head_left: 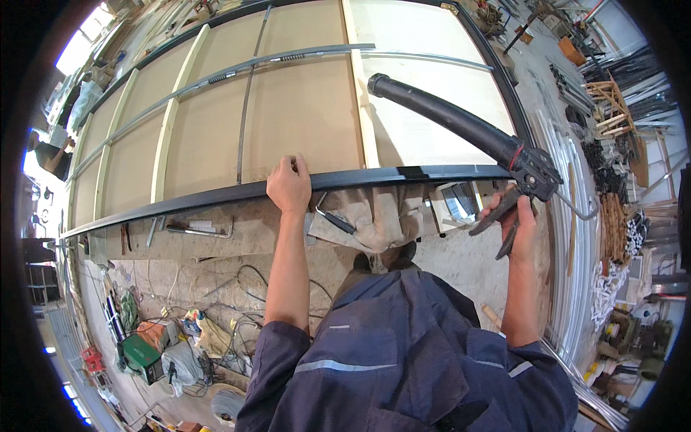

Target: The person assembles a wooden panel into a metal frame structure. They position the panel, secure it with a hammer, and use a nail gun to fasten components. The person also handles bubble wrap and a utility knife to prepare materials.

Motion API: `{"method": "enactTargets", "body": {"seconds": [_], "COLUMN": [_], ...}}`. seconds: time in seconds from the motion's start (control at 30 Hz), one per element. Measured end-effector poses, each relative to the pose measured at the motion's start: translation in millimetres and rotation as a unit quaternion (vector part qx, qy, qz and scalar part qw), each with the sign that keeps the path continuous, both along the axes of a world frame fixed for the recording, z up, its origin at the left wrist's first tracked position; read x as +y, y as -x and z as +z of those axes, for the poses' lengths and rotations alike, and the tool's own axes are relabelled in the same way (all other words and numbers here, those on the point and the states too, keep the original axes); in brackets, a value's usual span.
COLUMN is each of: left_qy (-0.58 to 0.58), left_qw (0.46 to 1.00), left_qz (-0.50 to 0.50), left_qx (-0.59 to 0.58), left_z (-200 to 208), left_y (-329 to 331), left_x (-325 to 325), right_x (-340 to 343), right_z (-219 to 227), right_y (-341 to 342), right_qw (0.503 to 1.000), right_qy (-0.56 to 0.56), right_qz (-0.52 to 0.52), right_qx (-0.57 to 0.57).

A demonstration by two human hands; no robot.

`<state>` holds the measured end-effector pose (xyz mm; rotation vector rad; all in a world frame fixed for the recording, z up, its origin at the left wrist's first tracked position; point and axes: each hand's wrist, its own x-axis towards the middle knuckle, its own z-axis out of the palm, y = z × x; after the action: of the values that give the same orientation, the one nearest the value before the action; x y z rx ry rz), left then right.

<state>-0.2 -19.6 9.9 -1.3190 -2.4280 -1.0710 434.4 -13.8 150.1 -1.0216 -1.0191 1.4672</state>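
My right hand (520,222) is wrapped round the handle and trigger of a black caulking gun (446,113). Its long barrel slants up and left over the pale right part of a large framed panel (302,108), nozzle end away from me. My left hand (289,185) rests at the panel's near black frame bar (360,177), fingers curled in and pressed together. What those fingers hold, if anything, is hidden. Pale wooden battens (167,137) cross the panel's inside, and a thin metal rod assembly (245,67) runs along it.
Under the near bar, a cloth-draped support (381,216) and a work surface carry hand tools (198,230). Cables, bags and a green machine (144,356) lie on the floor at left. Long metal profiles (561,288) line the right side, beside stacked scrap and wood. Another person (54,155) is at far left.
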Motion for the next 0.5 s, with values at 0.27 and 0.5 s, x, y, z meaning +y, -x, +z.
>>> {"method": "enactTargets", "body": {"seconds": [0.27, 0.5], "left_qy": [-0.142, 0.016], "left_qw": [0.899, 0.468], "left_qz": [-0.163, -0.276], "left_qx": [-0.38, -0.839], "left_z": [43.4, 69.1], "left_y": [-81.5, -178.3], "left_x": [-17.5, -11.4], "right_x": [-91.0, -153.5], "right_z": [38.9, 79.6], "right_y": [-27.2, -54.9], "right_qw": [0.997, 0.991], "right_qy": [0.035, 0.038], "right_qz": [-0.03, -0.04], "right_qx": [-0.057, -0.12]}}
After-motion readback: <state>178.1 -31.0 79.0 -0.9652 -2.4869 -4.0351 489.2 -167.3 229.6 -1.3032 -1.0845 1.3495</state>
